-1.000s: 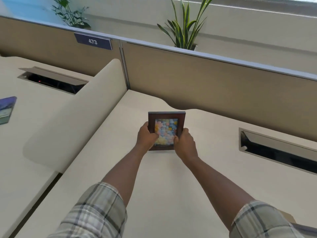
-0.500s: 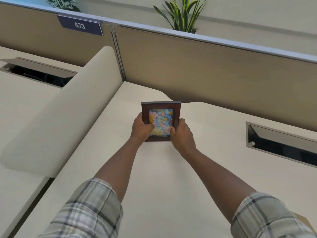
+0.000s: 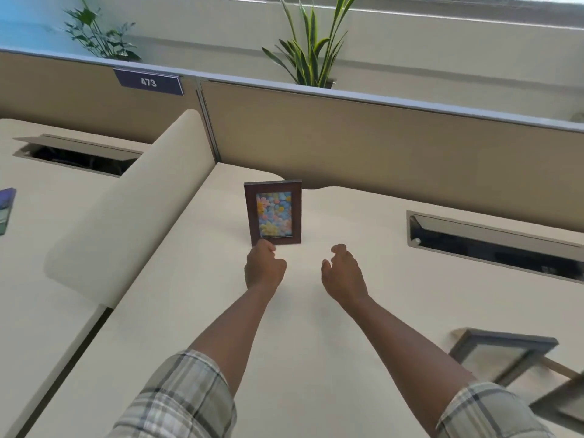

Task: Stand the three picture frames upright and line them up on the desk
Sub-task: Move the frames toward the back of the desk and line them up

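Observation:
A dark brown picture frame [image 3: 273, 213] with a pastel flower picture stands upright on the cream desk [image 3: 303, 327], near the back partition. My left hand [image 3: 264, 266] hovers just below its lower left corner, fingers curled and holding nothing; whether a fingertip touches the frame I cannot tell. My right hand [image 3: 343, 273] is apart from the frame, to the lower right, with its fingers loosely spread. A grey frame [image 3: 501, 354] lies flat at the desk's right side. Part of another frame [image 3: 565, 403] shows at the right edge below it.
A tan partition [image 3: 379, 147] with a "473" label [image 3: 148, 82] runs along the back. A curved cream divider [image 3: 126, 210] borders the desk on the left. A cable slot [image 3: 493, 245] opens at the right. Plants [image 3: 311, 45] stand behind the partition.
Both hands have let go of the flower frame and drawn back toward me. The frame now stands on its own on the desk.

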Demonstrator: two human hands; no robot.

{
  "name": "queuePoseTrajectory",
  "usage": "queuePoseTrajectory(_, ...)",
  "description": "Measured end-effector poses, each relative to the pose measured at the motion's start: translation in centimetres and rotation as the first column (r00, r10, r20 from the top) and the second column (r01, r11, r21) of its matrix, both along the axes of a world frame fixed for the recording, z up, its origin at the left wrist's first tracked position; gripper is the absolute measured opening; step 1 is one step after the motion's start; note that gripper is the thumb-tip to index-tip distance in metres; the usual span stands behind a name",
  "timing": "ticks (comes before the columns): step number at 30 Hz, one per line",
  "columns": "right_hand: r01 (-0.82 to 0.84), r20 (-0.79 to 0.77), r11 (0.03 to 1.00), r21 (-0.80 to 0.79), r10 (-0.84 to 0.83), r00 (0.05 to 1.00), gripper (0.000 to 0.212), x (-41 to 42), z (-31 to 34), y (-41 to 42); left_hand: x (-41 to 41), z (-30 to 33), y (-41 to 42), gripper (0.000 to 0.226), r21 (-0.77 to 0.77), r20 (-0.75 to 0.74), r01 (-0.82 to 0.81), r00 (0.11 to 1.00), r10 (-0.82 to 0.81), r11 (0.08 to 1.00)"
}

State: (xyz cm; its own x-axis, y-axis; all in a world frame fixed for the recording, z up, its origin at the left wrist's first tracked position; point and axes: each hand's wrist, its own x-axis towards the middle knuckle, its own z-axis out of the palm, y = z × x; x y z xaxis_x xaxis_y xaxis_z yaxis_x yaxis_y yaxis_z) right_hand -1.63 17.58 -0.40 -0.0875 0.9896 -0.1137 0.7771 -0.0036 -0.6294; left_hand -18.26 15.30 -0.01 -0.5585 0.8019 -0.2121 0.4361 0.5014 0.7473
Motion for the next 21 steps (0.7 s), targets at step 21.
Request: queuePoseTrajectory(21,0.200,0.237,0.973,-0.113,-0.169,0.957,0.014,25.8,-1.6,-18.4,28.0,-1.8,-9.6,0.053,0.099,0.457,0.669,0.627,-0.631,0.736)
